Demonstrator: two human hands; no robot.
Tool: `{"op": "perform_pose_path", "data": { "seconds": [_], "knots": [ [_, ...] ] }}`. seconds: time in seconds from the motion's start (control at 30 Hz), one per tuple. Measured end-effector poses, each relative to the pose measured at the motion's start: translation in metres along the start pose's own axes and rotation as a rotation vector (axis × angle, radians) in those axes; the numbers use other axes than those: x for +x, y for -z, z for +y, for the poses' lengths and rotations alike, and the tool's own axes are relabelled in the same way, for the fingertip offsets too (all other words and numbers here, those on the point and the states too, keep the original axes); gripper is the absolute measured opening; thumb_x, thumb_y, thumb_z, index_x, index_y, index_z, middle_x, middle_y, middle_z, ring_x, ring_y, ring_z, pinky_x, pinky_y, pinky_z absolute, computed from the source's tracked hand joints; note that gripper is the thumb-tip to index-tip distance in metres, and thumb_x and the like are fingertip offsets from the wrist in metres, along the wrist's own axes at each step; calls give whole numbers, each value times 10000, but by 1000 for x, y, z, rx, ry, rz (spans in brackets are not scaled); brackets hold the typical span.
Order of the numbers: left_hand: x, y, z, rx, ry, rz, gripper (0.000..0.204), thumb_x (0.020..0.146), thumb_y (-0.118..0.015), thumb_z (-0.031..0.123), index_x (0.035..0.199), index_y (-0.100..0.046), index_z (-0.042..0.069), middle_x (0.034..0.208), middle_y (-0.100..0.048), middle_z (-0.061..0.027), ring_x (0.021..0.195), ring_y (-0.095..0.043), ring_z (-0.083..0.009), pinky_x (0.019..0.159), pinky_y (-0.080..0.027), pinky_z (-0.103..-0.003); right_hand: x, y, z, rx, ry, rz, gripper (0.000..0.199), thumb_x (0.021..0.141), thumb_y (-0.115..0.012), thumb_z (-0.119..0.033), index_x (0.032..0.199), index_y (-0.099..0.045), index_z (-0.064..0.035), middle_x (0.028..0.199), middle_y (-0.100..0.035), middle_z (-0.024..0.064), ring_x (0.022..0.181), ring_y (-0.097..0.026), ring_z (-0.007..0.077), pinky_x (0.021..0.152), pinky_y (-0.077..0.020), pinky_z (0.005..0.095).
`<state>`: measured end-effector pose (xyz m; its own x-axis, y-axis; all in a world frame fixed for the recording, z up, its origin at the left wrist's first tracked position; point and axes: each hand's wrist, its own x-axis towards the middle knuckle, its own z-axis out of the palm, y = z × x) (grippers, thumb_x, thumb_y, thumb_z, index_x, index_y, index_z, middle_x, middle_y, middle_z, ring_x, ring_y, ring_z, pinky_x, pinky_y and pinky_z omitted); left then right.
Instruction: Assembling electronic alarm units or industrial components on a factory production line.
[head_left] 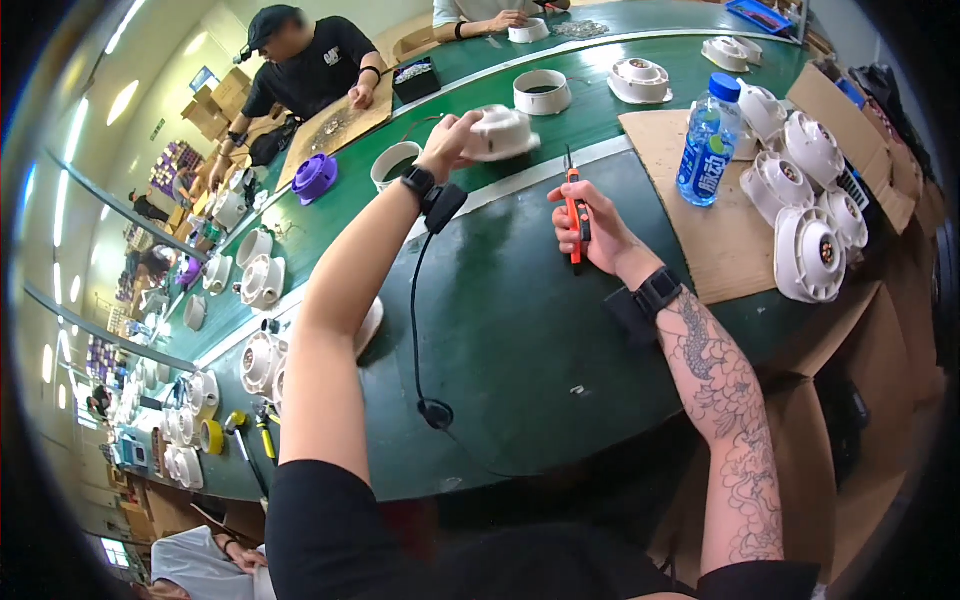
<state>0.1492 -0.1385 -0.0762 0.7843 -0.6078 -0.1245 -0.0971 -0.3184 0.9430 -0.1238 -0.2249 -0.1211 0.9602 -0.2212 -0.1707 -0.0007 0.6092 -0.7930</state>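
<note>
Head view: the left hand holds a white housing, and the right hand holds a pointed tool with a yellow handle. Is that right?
One error: the head view shows the pointed tool in the right hand with an orange-red handle, not yellow.

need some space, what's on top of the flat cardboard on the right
The flat cardboard holds a blue-capped bottle and, along its right side, clustered white housings. Their overlap hides parts of the rear ones, and what lies beneath them is covered.
</note>
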Motion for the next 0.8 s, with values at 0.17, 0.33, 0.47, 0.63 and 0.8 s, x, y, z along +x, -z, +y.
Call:
{"op": "perform_pose_path", "data": {
  "seconds": [0.17, 0.33, 0.47, 0.63, 0.8],
  "knots": [
    [-75, 29, 4, 17, -150, -63, 624, 847, -750, 153, 1378, -434, 64, 1260, -539, -115, 1085, -612, -250, 866, -530, -386, -14, -14, -2, 39, -150, -78, 590, 778, -712, -575, 1035, -507, -86, 672, -405, -35, 505, -361, 67, 504, -317, 231],
    [-93, 56, -40, -453, -10, -211, 516, 807, -595, -20, 1310, -477, -13, 1112, -633, -117, 977, -661, -216, 848, -563, -324, -13, -33, 7, -325, -131, -212, 475, 827, -700, -469, 1081, -550, -97, 710, -492, -49, 539, -392, 16, 476, -316, 181],
    [-101, 25, -86, -668, -25, -80, 619, 790, -560, 90, 1383, -427, -28, 1166, -563, -129, 991, -596, -253, 853, -507, -323, -19, -39, 12, -459, -67, -157, 485, 815, -715, -436, 1103, -548, -83, 796, -520, -37, 585, -398, -16, 483, -332, 154],
    [-137, -9, -67, -426, -85, 343, 694, 894, -729, 385, 1383, -450, -21, 1220, -616, -188, 1056, -616, -280, 920, -500, -364, -25, -37, 12, -883, 116, -56, 642, 751, -761, -475, 1131, -515, -20, 780, -510, 35, 636, -504, 131, 567, -427, 265],
    [-155, 15, -54, -97, -516, 514, 543, 944, -675, 304, 1349, -505, -14, 1171, -668, -214, 1070, -646, -259, 920, -504, -347, -50, -69, 5, -1535, 301, 171, 688, 699, -766, -462, 1138, -513, 4, 952, -664, 247, 943, -651, 418, 817, -506, 476]
  ]
}}
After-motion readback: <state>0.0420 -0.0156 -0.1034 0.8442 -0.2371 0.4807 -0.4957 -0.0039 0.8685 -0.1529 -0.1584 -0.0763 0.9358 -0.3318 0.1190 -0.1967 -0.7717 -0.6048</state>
